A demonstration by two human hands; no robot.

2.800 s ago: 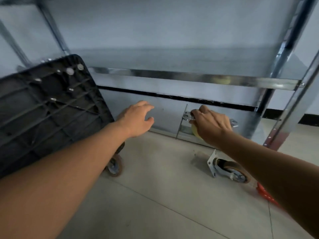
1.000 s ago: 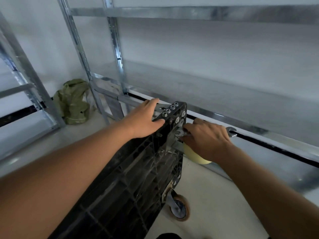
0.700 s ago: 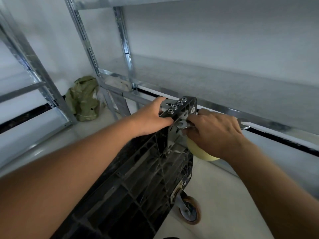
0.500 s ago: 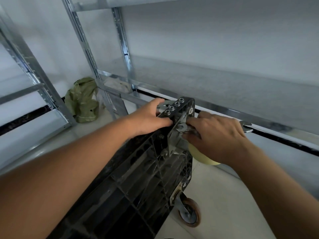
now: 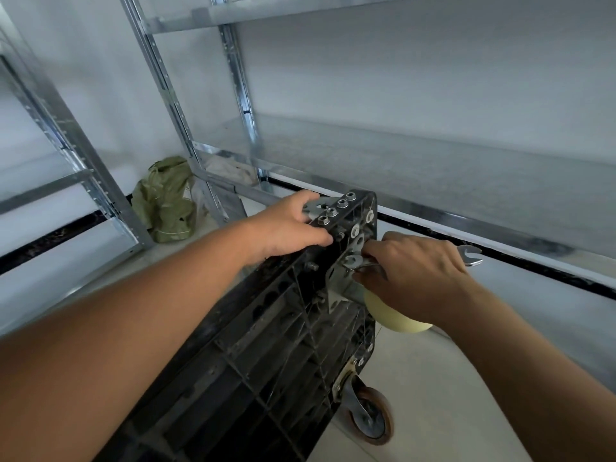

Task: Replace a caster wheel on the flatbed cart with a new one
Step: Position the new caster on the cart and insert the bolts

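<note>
The black flatbed cart (image 5: 266,355) stands tipped on its side, ribbed underside facing me. My left hand (image 5: 286,228) grips its upper corner, where several nuts (image 5: 336,208) sit in a row. My right hand (image 5: 413,275) holds the new caster, pressing its metal mounting plate (image 5: 340,281) against the cart's underside. The caster's pale yellow wheel (image 5: 396,318) shows below my palm. The same hand also holds a silver wrench, whose open end (image 5: 470,255) sticks out past my knuckles. An older brown caster (image 5: 370,415) remains fixed at the cart's lower corner.
A metal shelving rack (image 5: 433,208) runs along the wall just behind the cart, its lowest shelf close above my hands. Another rack upright (image 5: 66,135) stands at the left. A green bag (image 5: 163,198) lies on the floor in the corner.
My right hand carried the new caster and wrench from the floor by the rack to the cart's corner. My left hand moved onto the cart's upper edge. Lately both hands have barely shifted.
</note>
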